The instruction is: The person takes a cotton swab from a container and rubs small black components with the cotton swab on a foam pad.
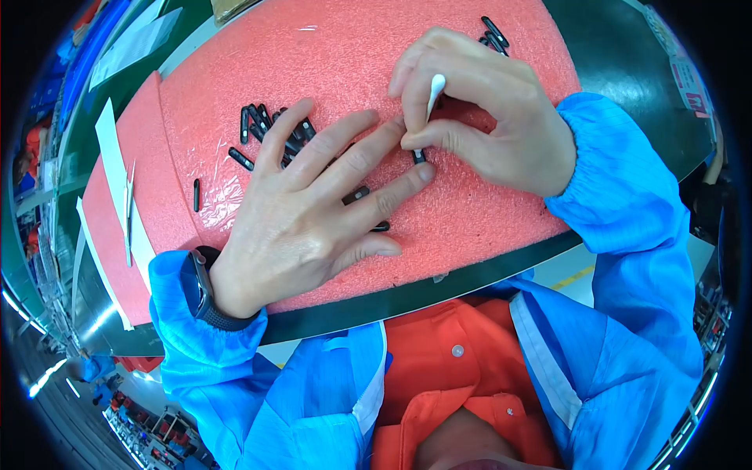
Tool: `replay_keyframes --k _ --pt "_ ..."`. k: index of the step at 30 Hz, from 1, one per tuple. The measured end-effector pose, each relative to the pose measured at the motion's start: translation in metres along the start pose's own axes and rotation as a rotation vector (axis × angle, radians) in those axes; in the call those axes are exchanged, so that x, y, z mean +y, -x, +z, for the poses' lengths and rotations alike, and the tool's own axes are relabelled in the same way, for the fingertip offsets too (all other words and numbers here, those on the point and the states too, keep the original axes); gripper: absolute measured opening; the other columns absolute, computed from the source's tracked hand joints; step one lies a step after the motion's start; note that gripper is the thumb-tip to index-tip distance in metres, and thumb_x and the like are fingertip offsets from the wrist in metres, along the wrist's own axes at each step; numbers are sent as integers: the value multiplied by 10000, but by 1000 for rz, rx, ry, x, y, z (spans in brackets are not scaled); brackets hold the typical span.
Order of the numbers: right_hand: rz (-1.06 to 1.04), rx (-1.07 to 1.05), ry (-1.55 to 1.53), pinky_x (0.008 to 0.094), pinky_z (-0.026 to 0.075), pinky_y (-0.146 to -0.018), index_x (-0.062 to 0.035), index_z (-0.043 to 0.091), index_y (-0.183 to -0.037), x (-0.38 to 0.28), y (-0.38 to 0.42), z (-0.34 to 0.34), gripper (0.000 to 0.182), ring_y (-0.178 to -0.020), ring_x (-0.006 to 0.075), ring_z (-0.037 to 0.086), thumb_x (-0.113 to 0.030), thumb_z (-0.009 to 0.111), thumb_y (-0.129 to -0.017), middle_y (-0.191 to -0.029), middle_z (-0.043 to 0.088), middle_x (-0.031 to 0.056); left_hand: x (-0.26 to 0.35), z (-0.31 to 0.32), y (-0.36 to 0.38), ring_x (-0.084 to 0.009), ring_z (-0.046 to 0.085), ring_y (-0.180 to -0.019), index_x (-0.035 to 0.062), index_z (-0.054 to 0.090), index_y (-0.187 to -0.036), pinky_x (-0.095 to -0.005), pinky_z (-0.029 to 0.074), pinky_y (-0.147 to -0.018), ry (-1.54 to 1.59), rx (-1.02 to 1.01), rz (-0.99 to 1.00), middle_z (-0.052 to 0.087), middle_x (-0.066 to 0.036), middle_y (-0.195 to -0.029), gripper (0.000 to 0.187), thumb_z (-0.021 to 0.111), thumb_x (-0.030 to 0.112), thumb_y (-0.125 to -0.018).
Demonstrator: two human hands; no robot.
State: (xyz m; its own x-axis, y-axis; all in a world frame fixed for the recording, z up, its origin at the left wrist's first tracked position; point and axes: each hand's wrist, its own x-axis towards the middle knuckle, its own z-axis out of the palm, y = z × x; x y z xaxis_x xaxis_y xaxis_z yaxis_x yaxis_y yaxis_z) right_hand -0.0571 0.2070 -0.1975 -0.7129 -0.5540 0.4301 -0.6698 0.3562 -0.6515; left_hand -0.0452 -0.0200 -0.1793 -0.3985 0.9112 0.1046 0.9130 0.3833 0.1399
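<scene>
My right hand is closed in a pinch on a cotton swab, whose white tip points up and away from the foam. Below its fingertips lies a small black part with a lighter patch, partly hidden. My left hand rests palm down with fingers spread; its index fingertip touches that part and its middle fingertip is close by. More black parts lie in a loose pile beyond my left fingers. Others, such as a black part, show between and under these fingers.
Pink foam sheet covers much of the green table. Several black pieces lie at the far right of the foam, and a single one at left. Metal tweezers rest on a white strip at the left.
</scene>
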Motion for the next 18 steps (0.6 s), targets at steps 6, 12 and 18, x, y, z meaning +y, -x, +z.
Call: replay_keyframes --k 6,12,18 --pt "-114 41 -18 313 489 -674 -41 551 -764 -4 -1 1 189 -825 251 598 50 699 -690 -845 585 107 -1 0 0 -329 473 -1180 228 598 -1239 -544 298 -1019 4 16 2 502 -131 -1276 562 532 542 -778" --pt "-171 25 -13 319 503 -595 -25 564 -775 -7 7 7 181 -681 253 620 70 693 -691 -757 594 97 -6 -1 4 -341 459 -1188 199 614 -1214 -544 293 -1023 19 31 31 501 -130 -1278 568 488 571 -803" --pt "-121 205 91 287 499 -560 -16 559 -806 -9 0 3 170 -659 231 627 69 683 -727 -760 594 102 -23 -37 25 -352 411 -1249 167 577 -1257 -557 234 -1055 -157 -24 -95 476 -116 -1333 697 399 663 -801"
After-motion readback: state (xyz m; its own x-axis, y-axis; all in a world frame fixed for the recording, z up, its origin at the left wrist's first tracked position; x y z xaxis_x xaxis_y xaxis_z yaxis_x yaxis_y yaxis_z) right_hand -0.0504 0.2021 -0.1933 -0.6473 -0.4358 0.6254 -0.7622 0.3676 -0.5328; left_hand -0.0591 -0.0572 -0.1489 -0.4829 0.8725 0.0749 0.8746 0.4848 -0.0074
